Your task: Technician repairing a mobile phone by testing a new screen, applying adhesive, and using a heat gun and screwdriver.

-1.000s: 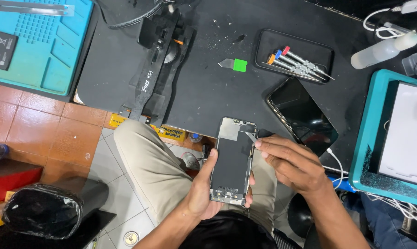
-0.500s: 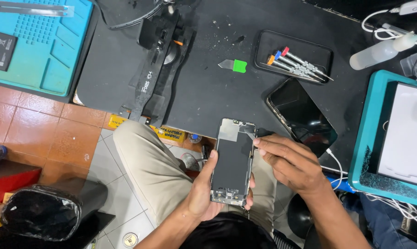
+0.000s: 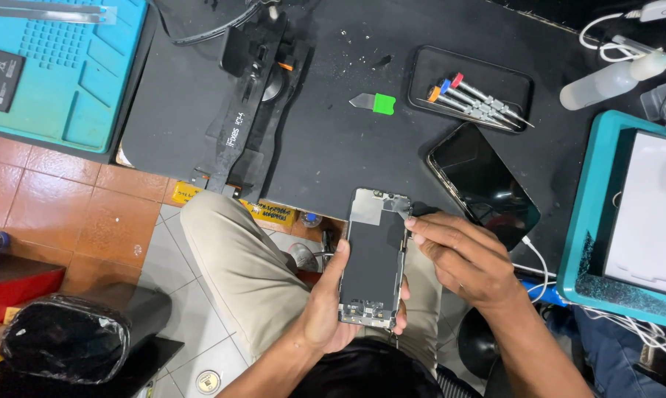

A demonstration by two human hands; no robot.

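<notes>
**Opened phone frame held over the lap, fingertips at its top corner**

Low in the middle of the frame we see our left hand (image 3: 326,313) wrapped around the lower half of a rectangular, opened phone frame with a dark inner plate and bare metal at both ends (image 3: 373,254). The thumb lies along its left edge and the other fingers curl round from behind, so the grip is closed on it. The frame stands almost upright in the picture, above our beige-trousered leg (image 3: 244,269) and just below the edge of the black work mat (image 3: 333,140).

Our right hand (image 3: 465,258) comes in from the lower right. Its fingertips (image 3: 410,221) are drawn together and press on the frame's upper right corner; we cannot tell whether they pinch anything small there.

Just right of that corner, on the mat, lies a dark glass phone screen (image 3: 484,180). Above it sits a shallow black tray (image 3: 429,66) of screwdrivers with coloured caps, and to the tray's left a small metal pry blade with a green handle (image 3: 373,103). A teal silicone mat (image 3: 75,88) fills the upper left.
</notes>
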